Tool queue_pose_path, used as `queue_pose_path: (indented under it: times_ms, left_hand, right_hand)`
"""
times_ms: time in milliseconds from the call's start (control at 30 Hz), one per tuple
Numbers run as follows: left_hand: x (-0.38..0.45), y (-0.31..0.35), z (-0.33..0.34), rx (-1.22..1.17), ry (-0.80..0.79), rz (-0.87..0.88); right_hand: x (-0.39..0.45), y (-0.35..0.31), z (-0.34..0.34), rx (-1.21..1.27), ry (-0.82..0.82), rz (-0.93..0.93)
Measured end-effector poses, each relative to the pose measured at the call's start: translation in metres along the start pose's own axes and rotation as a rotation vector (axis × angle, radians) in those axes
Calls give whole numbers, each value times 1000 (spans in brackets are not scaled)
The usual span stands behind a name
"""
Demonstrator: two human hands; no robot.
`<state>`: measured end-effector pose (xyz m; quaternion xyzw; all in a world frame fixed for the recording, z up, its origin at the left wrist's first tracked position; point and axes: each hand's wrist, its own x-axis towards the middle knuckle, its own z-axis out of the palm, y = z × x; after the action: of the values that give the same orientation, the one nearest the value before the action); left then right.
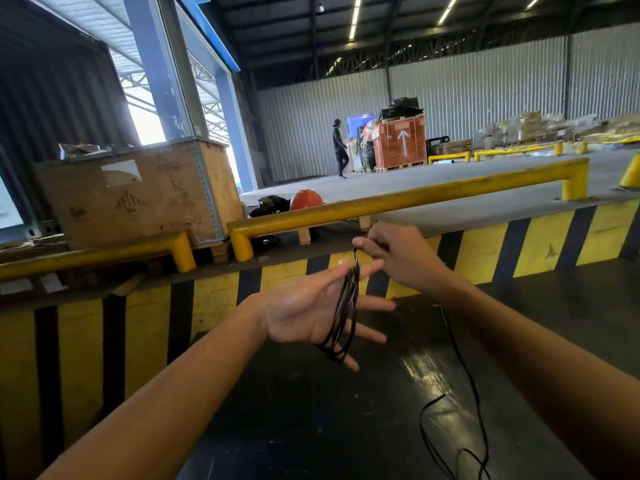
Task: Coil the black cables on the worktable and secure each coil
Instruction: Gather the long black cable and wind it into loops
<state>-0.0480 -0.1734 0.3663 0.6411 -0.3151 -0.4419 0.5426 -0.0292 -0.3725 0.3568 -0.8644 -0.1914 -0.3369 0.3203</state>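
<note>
Warehouse dock, dark glossy table [311,410] in front, yellow-black striped kerb and yellow rail [408,197] beyond its far edge.

Left to right:
- Left hand [311,313]: palm up, fingers spread, held above the table's middle. Not clamping anything; acts as a former. Coil [343,313] of black cable is looped around the fingers, several turns, long axis running near-to-far across the palm.
- Right hand [398,254]: just beyond and right of the left, fingertips pinched shut on the cable where it leaves the coil's far end.
- Loose cable tail [464,368]: appears to drop from the right hand's side toward the table's near right edge and ends in slack loops there. Exact path under the right arm is hidden.

Key relation: remaining slack lies right and near of the coil, so the right hand is the feeder, left stays the spool. Next wrap likely goes over the far fingertips along the coil's long axis. Coil not yet secured; judging by the slack, a few turns remain.
</note>
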Motion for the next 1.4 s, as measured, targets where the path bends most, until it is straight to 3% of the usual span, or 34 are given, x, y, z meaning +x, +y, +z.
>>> queue_pose_path:
  times_ms: [100, 267, 333, 433, 567, 700, 800, 900, 967, 1033, 1233, 1300, 1400]
  left_hand:
    - [-6, 13, 1, -215, -20, 259]
    - [-11, 37, -4, -249, 447, 543]
    - [-13, 36, -10, -67, 617, 500]
    - [-16, 21, -14, 304, 732, 279]
    - [-12, 0, -14, 540, 566, -40]
    - [-8, 4, 1, 346, 247, -200]
    - [-9, 10, 4, 100, 14, -65]
    - [-10, 21, 6, -170, -79, 221]
    - [-10, 34, 10, -295, 24, 402]
    - [-10, 48, 12, -316, 236, 537]
    - [-17, 55, -9, -188, 734, 735]
    - [-23, 47, -25, -55, 888, 665]
    - [-26, 21, -38, 248, 963, 321]
  right_hand:
    - [-28, -5, 19, 76, -278, -87]
    - [-67, -22, 46, 65, -654, 0]
    - [-65, -25, 37, 37, -718, -30]
    - [-44, -25, 4, -80, -583, -126]
    - [-9, -16, -37, -202, -325, -213]
    - [7, -5, -42, -185, -187, -204]
    - [-2, 2, -23, -100, -128, -179]
    - [-20, 0, 0, 64, -133, -149]
    - [-31, -9, 14, 83, -181, -104]
    - [-40, -20, 25, 45, -273, -79]
    - [-45, -30, 15, -57, -516, -181]
    - [-41, -25, 0, -119, -497, -209]
    - [-22, -13, -34, -170, -299, -236]
